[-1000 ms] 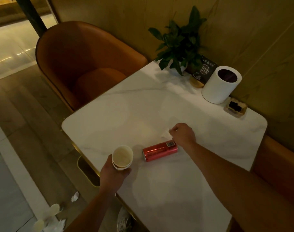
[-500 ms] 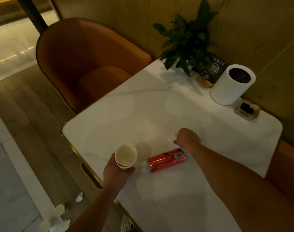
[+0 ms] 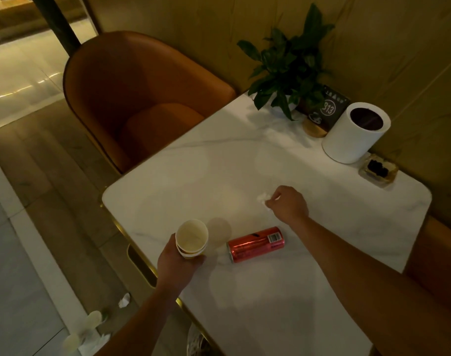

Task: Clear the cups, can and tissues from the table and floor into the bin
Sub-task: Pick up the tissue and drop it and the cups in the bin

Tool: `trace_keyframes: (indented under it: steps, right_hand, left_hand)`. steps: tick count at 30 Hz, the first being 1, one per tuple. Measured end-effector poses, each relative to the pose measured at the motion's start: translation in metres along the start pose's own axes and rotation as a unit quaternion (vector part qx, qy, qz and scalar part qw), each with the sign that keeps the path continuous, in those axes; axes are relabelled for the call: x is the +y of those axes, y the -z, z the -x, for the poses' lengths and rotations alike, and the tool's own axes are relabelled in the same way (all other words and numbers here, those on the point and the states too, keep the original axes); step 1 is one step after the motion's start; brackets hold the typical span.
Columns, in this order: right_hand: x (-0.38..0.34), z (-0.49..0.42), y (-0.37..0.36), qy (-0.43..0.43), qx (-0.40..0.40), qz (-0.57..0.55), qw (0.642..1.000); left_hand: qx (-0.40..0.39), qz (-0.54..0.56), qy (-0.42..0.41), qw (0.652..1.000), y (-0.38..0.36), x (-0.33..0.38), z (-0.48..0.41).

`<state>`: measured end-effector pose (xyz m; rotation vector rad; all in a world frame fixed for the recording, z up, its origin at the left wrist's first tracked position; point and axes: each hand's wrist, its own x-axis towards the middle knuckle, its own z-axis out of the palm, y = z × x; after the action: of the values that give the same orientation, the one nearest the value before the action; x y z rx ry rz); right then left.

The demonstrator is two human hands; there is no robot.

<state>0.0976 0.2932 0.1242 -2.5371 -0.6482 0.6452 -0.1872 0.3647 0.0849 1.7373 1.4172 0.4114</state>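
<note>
My left hand (image 3: 177, 265) grips a stack of nested paper cups (image 3: 192, 238) at the near left edge of the white marble table (image 3: 219, 176). A red can (image 3: 256, 244) lies on its side just right of the cups. Beyond the can, my right hand (image 3: 288, 204) pinches a small crumpled white tissue (image 3: 262, 198) that sits low over the tabletop. A white cylindrical bin (image 3: 354, 134) with a dark opening stands at the far right of the table. On the floor at lower left lie paper cups (image 3: 92, 320) and tissues (image 3: 124, 301).
An orange armchair (image 3: 142, 98) stands behind the table on the left. A potted plant (image 3: 288, 68), a black number sign (image 3: 328, 107) on a wooden base and a small glass dish (image 3: 378, 170) line the wall side. An orange seat (image 3: 435, 258) sits at right.
My right hand has opened from a fist over the table into a pinch on the tissue, which now shows at its fingertips. The left hand keeps the cups; the view has shifted slightly.
</note>
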Motion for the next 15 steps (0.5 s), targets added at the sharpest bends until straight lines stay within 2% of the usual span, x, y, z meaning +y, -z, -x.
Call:
trace_keyframes:
  steps: [8, 15]
  right_hand:
    - [-0.042, 0.041, -0.01, 0.055, -0.015, -0.15, 0.987]
    - [-0.077, 0.082, -0.043, 0.083, -0.082, -0.195, 0.974]
  left_hand:
    - [0.002, 0.047, -0.013, 0.999, 0.034, -0.012, 0.011]
    - [0.003, 0.083, -0.01, 0.997, 0.083, -0.038, 0.016]
